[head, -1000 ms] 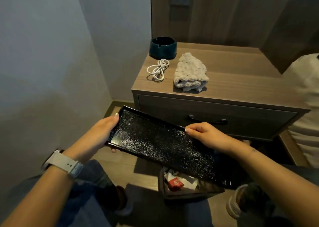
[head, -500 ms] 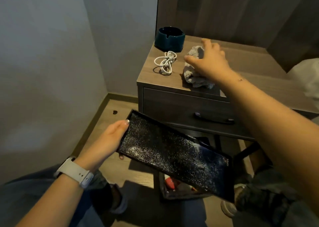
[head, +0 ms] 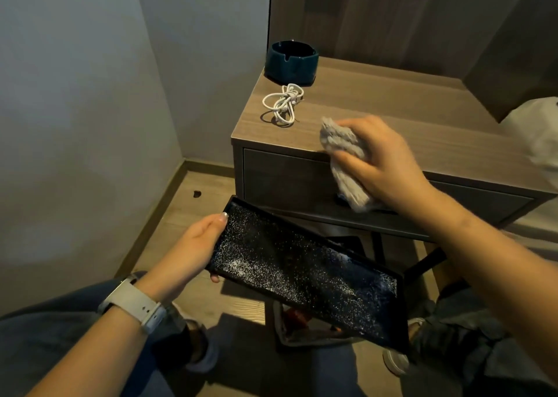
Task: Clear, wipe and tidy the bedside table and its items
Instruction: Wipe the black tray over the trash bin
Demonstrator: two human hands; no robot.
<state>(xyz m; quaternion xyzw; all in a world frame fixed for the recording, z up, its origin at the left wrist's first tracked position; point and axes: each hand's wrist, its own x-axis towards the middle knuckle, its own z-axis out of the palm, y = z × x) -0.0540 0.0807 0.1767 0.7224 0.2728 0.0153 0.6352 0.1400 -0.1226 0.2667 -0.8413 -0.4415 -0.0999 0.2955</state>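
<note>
Two things, the ashtray (head: 291, 61) and cable (head: 283, 104), still sit on the bedside table (head: 377, 110), while the left hand (head: 193, 248) grips the speckled tray (head: 302, 273) below it and right-hand (head: 383, 161) fingers clutch the cloth (head: 344, 155) at its front edge, so wiping looks barely started.

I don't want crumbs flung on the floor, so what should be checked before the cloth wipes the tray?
1. Right hand grips grey cloth: ok.
2. Left hand holds black tray by its end: ok.
3. Far end of tray supported: not ok.
4. Tray level: not ok, tilted.
5. Bin under tray: ok, mostly hidden.
6. White cable and ashtray away from cloth: ok.
</note>
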